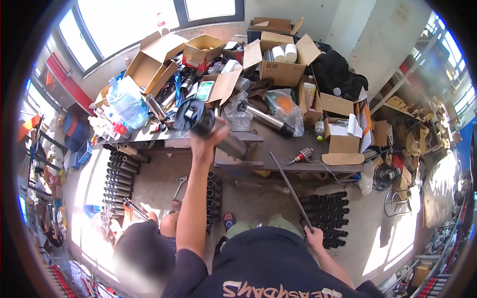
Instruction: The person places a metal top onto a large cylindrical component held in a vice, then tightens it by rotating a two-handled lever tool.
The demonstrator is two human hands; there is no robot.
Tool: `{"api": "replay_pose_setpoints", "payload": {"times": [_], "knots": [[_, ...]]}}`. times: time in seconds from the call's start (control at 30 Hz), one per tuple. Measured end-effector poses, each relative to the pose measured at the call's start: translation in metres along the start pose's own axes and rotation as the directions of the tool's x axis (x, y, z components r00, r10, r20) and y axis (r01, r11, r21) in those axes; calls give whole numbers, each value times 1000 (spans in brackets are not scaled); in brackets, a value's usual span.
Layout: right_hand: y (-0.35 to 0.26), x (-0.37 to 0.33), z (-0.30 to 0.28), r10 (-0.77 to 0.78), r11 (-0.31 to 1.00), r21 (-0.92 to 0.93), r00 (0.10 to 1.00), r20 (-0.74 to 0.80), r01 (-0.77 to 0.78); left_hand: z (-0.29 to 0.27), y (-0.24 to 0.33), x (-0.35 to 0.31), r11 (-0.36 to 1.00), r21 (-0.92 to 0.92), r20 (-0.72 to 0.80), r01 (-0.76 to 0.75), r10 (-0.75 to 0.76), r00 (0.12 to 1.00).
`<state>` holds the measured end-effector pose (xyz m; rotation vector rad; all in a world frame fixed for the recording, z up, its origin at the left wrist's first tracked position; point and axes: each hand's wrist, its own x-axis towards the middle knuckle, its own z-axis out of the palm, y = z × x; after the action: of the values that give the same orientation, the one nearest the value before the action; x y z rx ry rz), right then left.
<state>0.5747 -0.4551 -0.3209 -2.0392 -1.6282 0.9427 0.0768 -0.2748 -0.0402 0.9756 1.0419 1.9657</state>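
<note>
My left hand is raised over the front of the workbench, fingers wrapped round a thick metal cylinder. A wide round black end piece sits at the cylinder's upper left, and its grey body slants down to the right behind my hand. Low on the right, my right hand is closed on the dark lower end of a long thin grey rod. The rod points up and left, its far tip close to the bench's front edge. The two things are apart.
The workbench carries cardboard boxes, a silver tube and a red power tool. Black tubes lie in rows on the floor. At lower left a co-worker sits holding a dark tube; a wrench lies nearby.
</note>
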Motion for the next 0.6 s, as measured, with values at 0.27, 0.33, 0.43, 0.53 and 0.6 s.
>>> {"api": "replay_pose_setpoints", "payload": {"times": [0.27,0.33,0.43,0.53,0.6], "knots": [[-15,-60,-8,-19,997,65,982,-187,32,1,-80,82,941,163,-37,298,-296,954],[-25,-57,0,-79,991,95,978,-192,98,-3,-79,93,924,236,-2,302,-311,951],[-44,-51,0,-117,973,165,960,-253,162,6,-73,96,925,277,166,259,-312,936],[-80,-48,-12,-131,966,185,957,-259,182,3,-71,67,953,260,336,157,-242,910],[-94,-46,-19,-145,959,206,963,-228,194,-1,-68,48,938,344,413,45,-195,889]]}}
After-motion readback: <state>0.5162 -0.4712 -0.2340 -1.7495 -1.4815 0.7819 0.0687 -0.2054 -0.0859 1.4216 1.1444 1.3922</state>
